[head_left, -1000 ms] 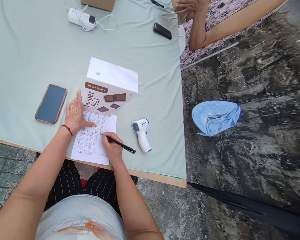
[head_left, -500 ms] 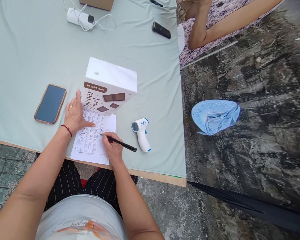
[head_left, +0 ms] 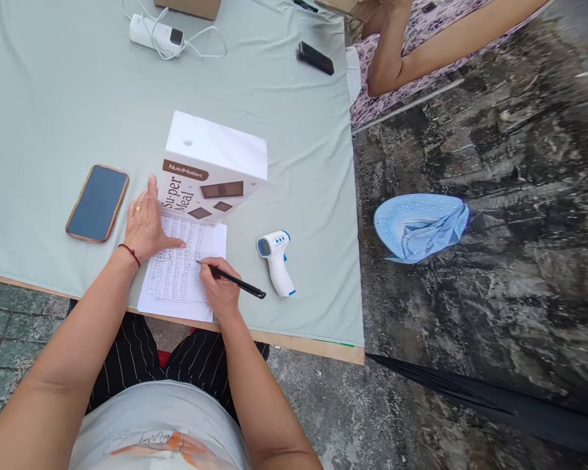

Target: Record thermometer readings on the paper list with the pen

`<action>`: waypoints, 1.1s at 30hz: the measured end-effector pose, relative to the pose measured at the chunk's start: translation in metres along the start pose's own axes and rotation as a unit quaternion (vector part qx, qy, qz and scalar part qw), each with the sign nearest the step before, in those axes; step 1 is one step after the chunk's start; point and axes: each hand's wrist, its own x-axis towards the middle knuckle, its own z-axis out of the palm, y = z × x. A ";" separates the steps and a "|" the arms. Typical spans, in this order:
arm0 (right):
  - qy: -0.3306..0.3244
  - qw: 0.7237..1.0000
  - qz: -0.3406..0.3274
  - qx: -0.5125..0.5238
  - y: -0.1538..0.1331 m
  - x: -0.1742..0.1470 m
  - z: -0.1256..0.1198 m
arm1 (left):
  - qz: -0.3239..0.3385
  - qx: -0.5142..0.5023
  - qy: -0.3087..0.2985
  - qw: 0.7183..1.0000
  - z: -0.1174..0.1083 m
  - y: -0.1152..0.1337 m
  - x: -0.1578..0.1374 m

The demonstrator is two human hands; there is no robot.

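Printed sheets of paper lie at the table's near edge, covered in rows of small marks, with a circled spot at the left. My right hand grips a black pen, its tip on or just over the upper sheet. Spread open, my left hand rests along the sheets' left side, thumb stretched across them. Its fingers reach the lower left of a white "NutriMotion Super Meal" box standing behind the paper; whether they touch it I cannot tell.
Left of the paper lies a phone; to the right, an infrared thermometer. Farther back are a white corded device, a black object and a cardboard box. Another person's arm is at upper right. A blue hat lies beyond the table.
My hands and the pen hold almost the same place; the pen's rear end has dipped very slightly. At the top right, more of a brown cardboard piece shows by the other person's hand.
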 end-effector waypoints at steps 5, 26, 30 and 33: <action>-0.003 1.000 0.005 0.003 0.001 -0.001 0.000 | -0.005 -0.009 0.003 1.000 0.000 0.000 0.000; 0.017 1.000 0.018 -0.009 0.001 -0.001 0.000 | -0.010 -0.005 -0.004 1.000 0.000 0.001 0.000; 0.014 1.000 0.015 0.000 0.001 0.000 0.001 | -0.012 -0.001 -0.007 1.000 -0.001 0.001 0.000; 0.013 1.000 0.015 0.002 0.001 0.000 0.001 | -0.014 -0.002 -0.006 1.000 -0.001 0.001 0.000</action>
